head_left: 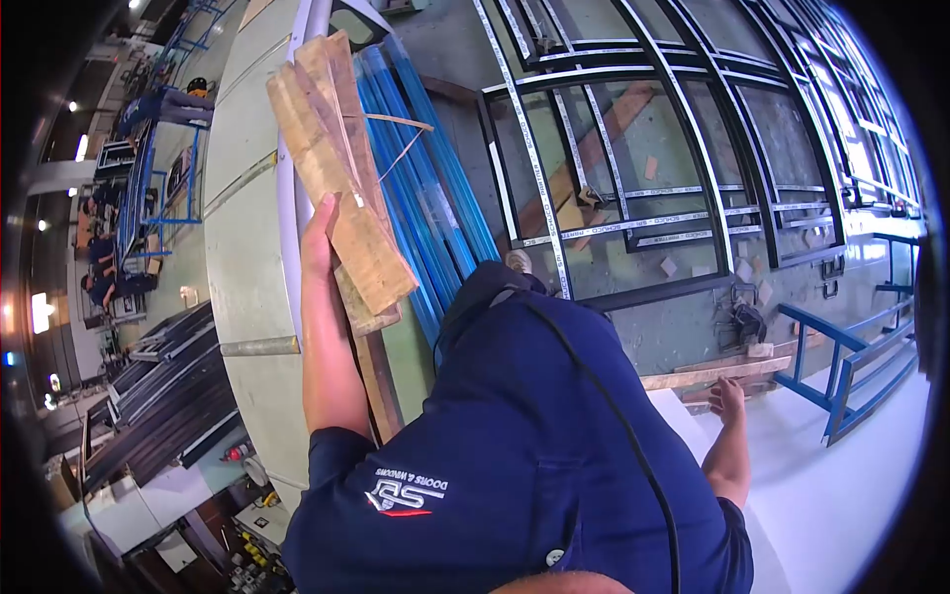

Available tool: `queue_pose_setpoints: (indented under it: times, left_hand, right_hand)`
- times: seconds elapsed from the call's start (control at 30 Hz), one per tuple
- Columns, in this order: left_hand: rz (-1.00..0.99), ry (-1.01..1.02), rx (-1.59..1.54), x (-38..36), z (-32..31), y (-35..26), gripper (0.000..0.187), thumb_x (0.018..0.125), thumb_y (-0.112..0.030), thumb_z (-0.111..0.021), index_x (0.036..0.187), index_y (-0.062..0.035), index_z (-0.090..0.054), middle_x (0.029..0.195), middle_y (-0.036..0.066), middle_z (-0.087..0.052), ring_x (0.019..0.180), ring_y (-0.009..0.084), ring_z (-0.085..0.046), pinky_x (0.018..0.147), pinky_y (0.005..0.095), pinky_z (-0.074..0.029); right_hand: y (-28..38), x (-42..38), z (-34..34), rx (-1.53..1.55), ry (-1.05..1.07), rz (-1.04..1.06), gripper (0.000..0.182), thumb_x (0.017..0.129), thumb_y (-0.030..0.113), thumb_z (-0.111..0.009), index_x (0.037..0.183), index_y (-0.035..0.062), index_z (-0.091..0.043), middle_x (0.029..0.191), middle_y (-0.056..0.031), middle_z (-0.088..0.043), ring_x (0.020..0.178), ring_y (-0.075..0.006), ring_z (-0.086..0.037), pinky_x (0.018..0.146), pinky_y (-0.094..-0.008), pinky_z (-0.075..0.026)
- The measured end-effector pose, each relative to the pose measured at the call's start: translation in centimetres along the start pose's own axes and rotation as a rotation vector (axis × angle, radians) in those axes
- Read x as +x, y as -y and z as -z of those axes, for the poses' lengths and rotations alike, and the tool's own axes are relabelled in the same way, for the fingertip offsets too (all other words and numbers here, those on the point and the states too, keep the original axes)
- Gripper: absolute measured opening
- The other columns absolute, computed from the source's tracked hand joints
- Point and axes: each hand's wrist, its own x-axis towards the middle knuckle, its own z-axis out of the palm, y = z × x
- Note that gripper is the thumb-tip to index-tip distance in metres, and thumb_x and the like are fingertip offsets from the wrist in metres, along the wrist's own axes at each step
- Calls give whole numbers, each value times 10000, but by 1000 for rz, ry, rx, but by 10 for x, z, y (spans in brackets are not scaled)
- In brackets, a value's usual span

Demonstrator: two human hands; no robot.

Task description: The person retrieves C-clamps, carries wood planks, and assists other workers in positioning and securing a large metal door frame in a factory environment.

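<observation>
My left hand [319, 241] is closed on the edge of a stack of wooden boards [341, 183], its thumb lying over the top board. The boards are rough and light brown, fanned slightly apart, with a loose strap [398, 122] sticking out to the right. Beside and partly under them run long bars in blue film [426, 168]. Out to my right, my right hand [727, 398] hangs with loosely bent fingers and nothing visible in it. A wooden plank [683, 378] passes just beyond its fingertips in this view.
Black window frames [604, 188] with printed white tape fill the area ahead and to the right. A blue metal stand [841, 376] stands at far right. A pale surface [247, 247] runs along my left; dark profiles [163, 386] are stacked beyond it. Other people [104, 267] are farther off.
</observation>
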Motion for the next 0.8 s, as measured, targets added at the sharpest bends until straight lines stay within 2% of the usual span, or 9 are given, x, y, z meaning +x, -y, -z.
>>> queue_pose_setpoints:
  times: [0.13, 0.27, 0.4, 0.5, 0.57, 0.63, 0.7, 0.73, 0.8]
  left_hand:
    - [-2, 57, 30, 29, -12, -15, 570, 911, -383, -558, 1304, 14, -444, 1230, 122, -546, 1086, 213, -548, 933, 335, -433]
    - [0, 80, 22, 66, -12, -26, 571, 904, -388, -568, 1293, 13, -454, 1207, 125, -559, 1059, 208, -560, 916, 327, -443]
    - [50, 37, 89, 138, 8, -32, 524, 893, -399, -586, 1234, -8, -516, 1114, 117, -603, 976, 196, -590, 863, 314, -470]
    - [95, 72, 94, 211, 24, -39, 499, 882, -400, -603, 1194, -13, -549, 1062, 110, -629, 927, 203, -616, 834, 322, -490]
    - [112, 82, 111, 266, 30, -46, 499, 872, -396, -618, 1181, -10, -555, 1039, 109, -640, 906, 206, -628, 823, 326, -500]
    - [92, 56, 115, 313, 34, -52, 504, 855, -391, -642, 1166, -3, -557, 1025, 109, -644, 893, 206, -635, 820, 327, -504]
    - [58, 53, 79, 354, 33, -67, 506, 845, -388, -656, 1154, 1, -560, 1020, 109, -644, 888, 205, -636, 821, 327, -504]
    - [108, 63, 73, 366, 33, -77, 518, 837, -381, -667, 1160, 10, -560, 1030, 113, -643, 892, 209, -637, 825, 327, -503]
    - [168, 75, 62, 395, 38, -91, 532, 829, -375, -677, 1166, 19, -560, 1040, 117, -642, 896, 213, -639, 829, 327, -502]
  right_hand:
    - [1, 2, 32, 33, -48, -71, 389, 891, 381, -553, 1219, 174, -533, 888, -77, -605, 672, -212, -581, 607, -422, -445]
    - [43, 12, 30, 99, -143, -30, 365, 899, 359, -555, 1208, 166, -543, 849, -53, -603, 585, -172, -560, 502, -342, -409]
    - [120, 11, -18, 90, -155, 237, 382, 904, 342, -542, 1238, 155, -531, 851, -34, -586, 587, -123, -545, 461, -256, -387]
    - [176, 14, -74, 47, -149, 399, 362, 903, 304, -557, 1217, 126, -532, 829, -46, -588, 578, -124, -550, 460, -254, -411]
    - [211, 20, -113, 29, -106, 548, 327, 884, 234, -586, 1158, 61, -537, 768, -46, -585, 544, -130, -536, 424, -265, -417]
    - [236, 15, -151, -163, -170, 689, 299, 851, 183, -613, 1110, 41, -566, 707, -55, -595, 475, -133, -520, 413, -284, -434]
    - [258, 5, -187, -147, -152, 535, 342, 839, 179, -630, 1142, 40, -553, 711, -71, -621, 504, -161, -586, 405, -289, -431]
    - [294, -50, -208, -133, -48, 374, 374, 847, 195, -638, 1172, 38, -542, 734, -77, -629, 523, -175, -609, 405, -294, -431]
    - [312, -62, -220, -261, 65, 327, 414, 843, 203, -643, 1202, 30, -532, 764, -79, -643, 536, -184, -615, 415, -316, -444]
